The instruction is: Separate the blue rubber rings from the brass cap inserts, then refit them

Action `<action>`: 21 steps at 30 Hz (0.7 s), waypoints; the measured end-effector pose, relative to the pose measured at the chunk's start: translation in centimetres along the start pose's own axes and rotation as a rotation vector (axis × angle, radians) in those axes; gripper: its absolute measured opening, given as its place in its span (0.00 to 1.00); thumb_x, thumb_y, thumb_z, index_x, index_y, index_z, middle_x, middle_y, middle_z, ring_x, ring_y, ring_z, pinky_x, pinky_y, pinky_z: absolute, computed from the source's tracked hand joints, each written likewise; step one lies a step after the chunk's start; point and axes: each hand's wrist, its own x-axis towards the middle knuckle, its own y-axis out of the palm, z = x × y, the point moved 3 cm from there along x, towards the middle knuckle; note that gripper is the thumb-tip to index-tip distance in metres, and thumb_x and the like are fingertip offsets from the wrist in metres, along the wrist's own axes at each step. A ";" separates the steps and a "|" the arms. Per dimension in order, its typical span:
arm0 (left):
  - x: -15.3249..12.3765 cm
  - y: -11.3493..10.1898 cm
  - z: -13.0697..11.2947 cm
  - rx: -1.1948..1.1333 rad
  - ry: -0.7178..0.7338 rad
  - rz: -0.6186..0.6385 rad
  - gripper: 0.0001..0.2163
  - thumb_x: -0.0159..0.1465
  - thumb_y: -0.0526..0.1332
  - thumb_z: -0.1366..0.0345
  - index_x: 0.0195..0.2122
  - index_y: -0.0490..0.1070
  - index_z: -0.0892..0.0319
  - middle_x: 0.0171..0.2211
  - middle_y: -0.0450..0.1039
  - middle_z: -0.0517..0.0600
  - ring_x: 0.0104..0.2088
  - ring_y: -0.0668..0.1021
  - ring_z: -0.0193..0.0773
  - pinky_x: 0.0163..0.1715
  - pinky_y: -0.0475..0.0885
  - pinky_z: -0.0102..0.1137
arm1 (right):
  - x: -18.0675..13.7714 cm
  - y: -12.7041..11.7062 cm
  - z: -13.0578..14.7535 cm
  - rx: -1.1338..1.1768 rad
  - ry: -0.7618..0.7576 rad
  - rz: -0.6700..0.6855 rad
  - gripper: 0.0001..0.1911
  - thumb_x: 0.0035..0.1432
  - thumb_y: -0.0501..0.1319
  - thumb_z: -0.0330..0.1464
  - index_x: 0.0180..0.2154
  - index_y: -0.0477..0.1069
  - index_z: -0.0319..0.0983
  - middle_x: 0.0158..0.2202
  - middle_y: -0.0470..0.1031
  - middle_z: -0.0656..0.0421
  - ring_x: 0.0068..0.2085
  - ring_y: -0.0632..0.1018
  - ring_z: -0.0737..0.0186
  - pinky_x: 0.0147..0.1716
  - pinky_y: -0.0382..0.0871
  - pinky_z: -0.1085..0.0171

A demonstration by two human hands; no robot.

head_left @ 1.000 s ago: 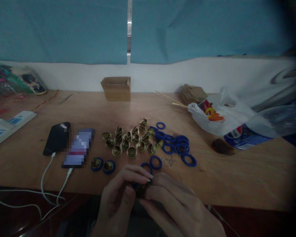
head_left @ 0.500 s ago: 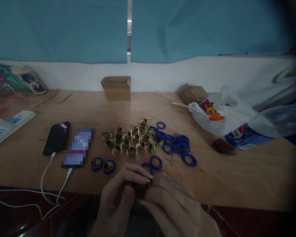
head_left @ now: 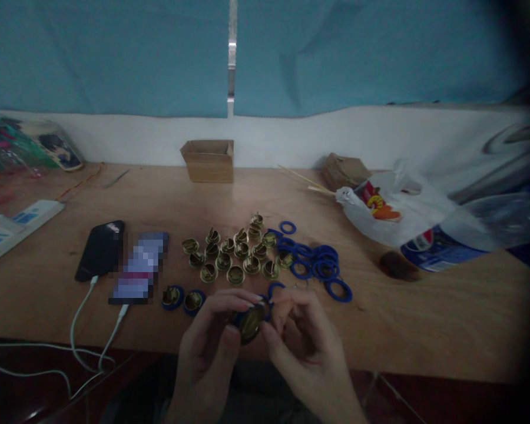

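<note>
My left hand (head_left: 212, 338) pinches a round brass-coloured metal cap (head_left: 251, 324) with a blue ring around its rim, tilted so that its hollow side faces me. Close against the cap's right edge is my right hand (head_left: 307, 333), its fingers curled and its thumb tip at the rim; whether something small sits between its fingertips is hidden. Beyond the hands stand several similar brass caps (head_left: 235, 275) with metal tabs inside. Several loose blue rings (head_left: 339, 290) lie to their right. Two caps fitted with blue rings (head_left: 194, 301) rest left of my left hand.
Two phones, one black (head_left: 99, 250) and one with a lit screen (head_left: 141, 265), lie at left on white cables. A small cardboard box (head_left: 209, 165) stands at the back. On the right are a plastic bag (head_left: 380, 215) and a cola bottle (head_left: 441, 244) on its side.
My right hand has drawn back from over the cap and turned, its fingers now curled at the right edge. The cap, still in my left hand, has come into fuller view.
</note>
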 end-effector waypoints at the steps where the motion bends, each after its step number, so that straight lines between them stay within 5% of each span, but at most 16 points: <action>1: -0.1 0.1 0.0 0.006 0.000 -0.013 0.08 0.71 0.55 0.61 0.46 0.73 0.50 0.46 0.74 0.47 0.48 0.75 0.34 0.49 0.71 0.23 | 0.1 0.2 -0.1 0.034 0.028 -0.015 0.12 0.59 0.58 0.26 0.42 0.61 0.46 0.26 0.62 0.68 0.25 0.69 0.68 0.25 0.67 0.69; 5: -0.2 0.3 0.1 0.022 -0.011 -0.081 0.06 0.69 0.58 0.62 0.43 0.73 0.51 0.44 0.76 0.48 0.47 0.76 0.36 0.47 0.72 0.25 | 0.6 0.4 -0.2 0.027 0.077 -0.033 0.10 0.57 0.57 0.25 0.34 0.57 0.45 0.25 0.58 0.69 0.24 0.66 0.69 0.21 0.63 0.71; 10: -0.3 -0.1 0.1 0.119 0.019 -0.073 0.07 0.68 0.58 0.67 0.45 0.73 0.51 0.45 0.76 0.49 0.48 0.77 0.37 0.48 0.73 0.27 | 0.4 0.5 -1.1 -0.113 0.132 0.035 0.10 0.58 0.60 0.28 0.36 0.59 0.44 0.24 0.58 0.69 0.22 0.66 0.69 0.19 0.58 0.71; 14: -0.8 -1.2 0.3 0.405 0.036 -0.032 0.14 0.65 0.60 0.73 0.49 0.70 0.50 0.46 0.77 0.49 0.47 0.79 0.38 0.46 0.75 0.28 | 0.1 0.2 -1.7 -0.009 0.121 0.092 0.08 0.61 0.58 0.29 0.40 0.60 0.44 0.26 0.59 0.68 0.25 0.68 0.68 0.24 0.64 0.70; 21: -2.6 -4.4 3.0 0.928 0.037 0.100 0.20 0.62 0.60 0.75 0.54 0.64 0.51 0.48 0.76 0.51 0.48 0.80 0.43 0.47 0.78 0.37 | -0.8 -3.1 -3.6 -0.008 0.195 -0.108 0.03 0.63 0.58 0.32 0.37 0.63 0.44 0.25 0.63 0.66 0.24 0.69 0.68 0.23 0.66 0.72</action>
